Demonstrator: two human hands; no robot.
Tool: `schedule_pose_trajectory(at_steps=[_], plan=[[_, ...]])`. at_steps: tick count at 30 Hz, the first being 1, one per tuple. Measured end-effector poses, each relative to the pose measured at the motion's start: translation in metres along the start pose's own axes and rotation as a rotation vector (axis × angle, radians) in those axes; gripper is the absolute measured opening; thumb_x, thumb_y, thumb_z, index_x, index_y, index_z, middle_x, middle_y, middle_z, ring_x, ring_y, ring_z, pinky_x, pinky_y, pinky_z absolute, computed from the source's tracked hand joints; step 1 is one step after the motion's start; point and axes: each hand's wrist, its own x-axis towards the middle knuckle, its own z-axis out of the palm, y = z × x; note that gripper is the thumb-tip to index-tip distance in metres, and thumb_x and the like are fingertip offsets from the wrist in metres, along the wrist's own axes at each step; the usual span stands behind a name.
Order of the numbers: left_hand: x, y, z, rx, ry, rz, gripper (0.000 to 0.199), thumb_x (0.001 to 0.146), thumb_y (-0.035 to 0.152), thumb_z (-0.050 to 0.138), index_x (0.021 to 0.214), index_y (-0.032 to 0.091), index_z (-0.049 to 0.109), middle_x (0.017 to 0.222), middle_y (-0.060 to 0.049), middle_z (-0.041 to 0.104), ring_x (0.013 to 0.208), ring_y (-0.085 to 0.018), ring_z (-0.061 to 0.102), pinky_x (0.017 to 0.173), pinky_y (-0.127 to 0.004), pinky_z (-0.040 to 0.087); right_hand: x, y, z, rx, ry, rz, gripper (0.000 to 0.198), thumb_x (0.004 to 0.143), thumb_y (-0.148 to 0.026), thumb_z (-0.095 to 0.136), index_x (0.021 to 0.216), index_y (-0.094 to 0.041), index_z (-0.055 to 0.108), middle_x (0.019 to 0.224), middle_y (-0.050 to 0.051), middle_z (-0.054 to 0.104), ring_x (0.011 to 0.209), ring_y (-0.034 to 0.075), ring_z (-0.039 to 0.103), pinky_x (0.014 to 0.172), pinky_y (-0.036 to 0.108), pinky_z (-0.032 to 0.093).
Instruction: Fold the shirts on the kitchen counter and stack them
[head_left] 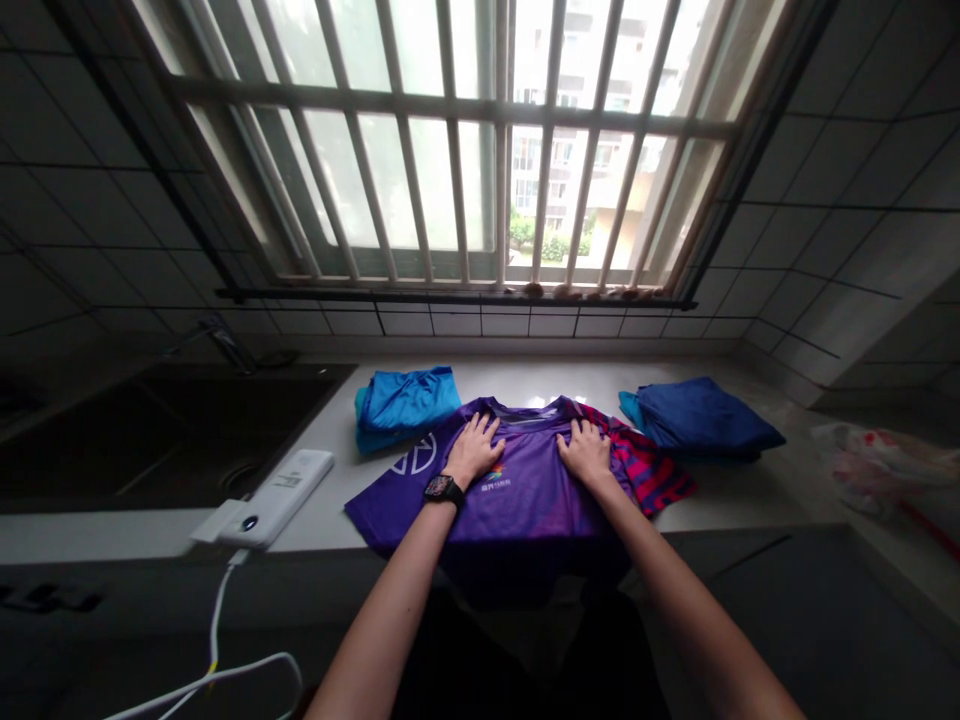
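Note:
A purple short-sleeved jersey (525, 510) lies spread on the white counter, collar toward the window, its lower part hanging over the front edge. One sleeve has a white round emblem; the other is striped red and dark. My left hand (474, 450), with a black watch on the wrist, rests flat on the jersey's upper chest, fingers apart. On the other side of the chest, my right hand (585, 450) lies flat below the collar, fingers spread. Folded blue clothes (409, 402) sit to the left of the jersey, and a folded navy garment (705, 415) sits to the right.
A white power bank (289, 490) with a white cable (216, 620) lies on the counter (337, 535) at left. Beyond it is a dark sink (172, 430) with a faucet (225, 345). At right is a plastic bag (877, 465). A barred window (450, 105) stands behind.

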Motion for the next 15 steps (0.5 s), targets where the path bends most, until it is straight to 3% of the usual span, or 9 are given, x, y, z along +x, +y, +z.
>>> schedule_pose_trajectory(at_steps=[3,5,10,12,15], plan=[[-0.003,0.002,-0.003,0.000,-0.021,0.063,0.053,0.095,0.035,0.049,0.145,0.019,0.053,0.154,-0.013,0.049,0.146,-0.030,0.041,0.118,-0.047,0.038,0.004,0.007,-0.014,-0.036,-0.023,0.014,0.056,0.098,-0.045,0.041,0.130,-0.005,0.063,0.134,0.027,0.060,0.123,0.037,0.055,0.102,0.054,0.042],[-0.006,0.004,-0.006,-0.011,-0.011,0.079,0.054,0.096,0.036,0.048,0.147,0.019,0.051,0.155,-0.012,0.048,0.146,-0.028,0.041,0.117,-0.044,0.039,0.005,0.013,-0.019,-0.031,-0.018,0.018,0.053,0.098,-0.042,0.040,0.129,-0.006,0.064,0.136,0.027,0.059,0.125,0.036,0.055,0.105,0.054,0.039],[-0.007,0.006,-0.009,-0.015,-0.006,0.026,0.053,0.097,0.040,0.047,0.143,0.015,0.055,0.152,-0.015,0.051,0.144,-0.028,0.043,0.118,-0.040,0.038,0.007,0.029,-0.013,0.072,-0.163,-0.271,0.053,0.102,-0.039,0.038,0.151,-0.020,0.045,0.162,0.011,0.037,0.149,0.027,0.031,0.119,0.053,0.025],[-0.006,0.006,-0.009,-0.009,-0.041,0.005,0.054,0.098,0.042,0.045,0.144,0.016,0.055,0.155,-0.015,0.048,0.146,-0.029,0.040,0.118,-0.041,0.038,0.008,0.037,-0.011,0.075,-0.169,-0.211,0.054,0.102,-0.034,0.038,0.152,-0.015,0.041,0.162,0.014,0.036,0.149,0.027,0.032,0.120,0.051,0.025],[-0.005,0.005,-0.007,-0.002,-0.064,-0.034,0.058,0.098,0.046,0.044,0.148,0.018,0.050,0.159,-0.013,0.042,0.149,-0.031,0.035,0.117,-0.044,0.038,0.010,0.053,-0.017,0.081,-0.036,-0.125,0.054,0.095,-0.014,0.037,0.148,-0.006,0.045,0.154,0.020,0.046,0.141,0.025,0.043,0.117,0.038,0.033]])
